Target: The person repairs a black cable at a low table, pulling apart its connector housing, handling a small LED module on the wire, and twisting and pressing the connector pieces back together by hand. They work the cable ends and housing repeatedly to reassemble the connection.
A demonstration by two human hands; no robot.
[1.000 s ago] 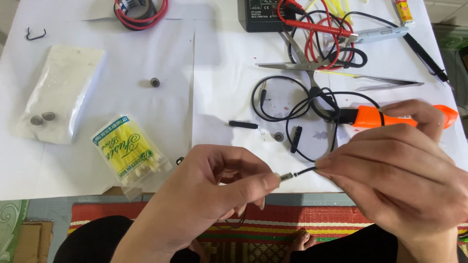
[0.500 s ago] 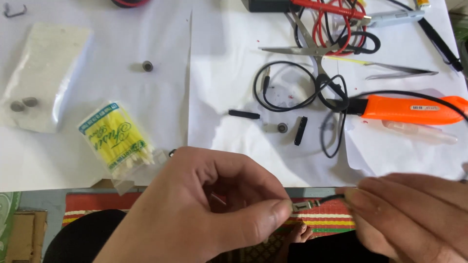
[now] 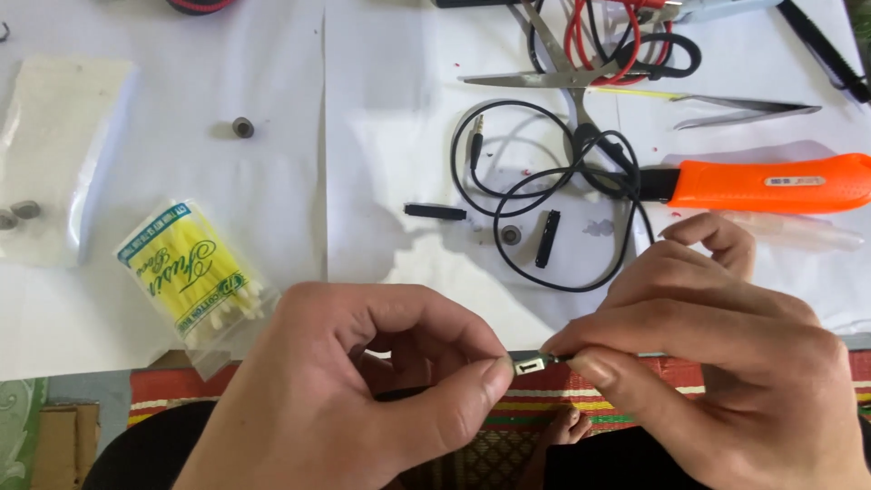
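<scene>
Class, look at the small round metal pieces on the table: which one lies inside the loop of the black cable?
The round piece beside the short black strip; the others lie far left.

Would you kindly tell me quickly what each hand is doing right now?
Left hand: closed, pinching the small metal piece.
Right hand: closed, pinching the same piece's other end.

A white-covered table (image 3: 272,54) stands over a striped woven mat (image 3: 680,381).
</scene>
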